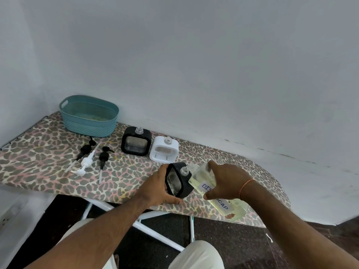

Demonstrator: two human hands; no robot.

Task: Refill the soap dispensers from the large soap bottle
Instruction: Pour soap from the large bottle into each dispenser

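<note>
While the left hand (pixel 157 188) steadies a black dispenser (pixel 178 180) near the front edge of the ironing board (pixel 38 167), the right hand (pixel 225 180) tips the large soap bottle (pixel 211 189) so its open mouth comes right beside the dispenser's clear threaded neck. The dispenser is leaned over toward the bottle, most likely to bring the 2 openings together so the yellowish liquid can run in without spilling onto the leopard-print cover.

The left hand is wrapped around the dispenser's left side, fingers curled along its far edge and thumb low by the board. The right hand is spread across the bottle's upper face, thumb down near the handwritten label (it reads "DIS... SOAP", partly covered), so it is closed on the bottle rather than loose. Whether soap is actually flowing I cannot tell.

Behind them, a second black dispenser (pixel 136 141) and a white dispenser (pixel 164 149) stand upright with necks uncapped, apparently waiting their turn. Their 3 pump heads, 2 black pumps (pixel 104 157) and 1 white pump (pixel 86 162), lie flat to the left, clear of the pouring. A teal basket (pixel 89 116) sits at the back.
</note>
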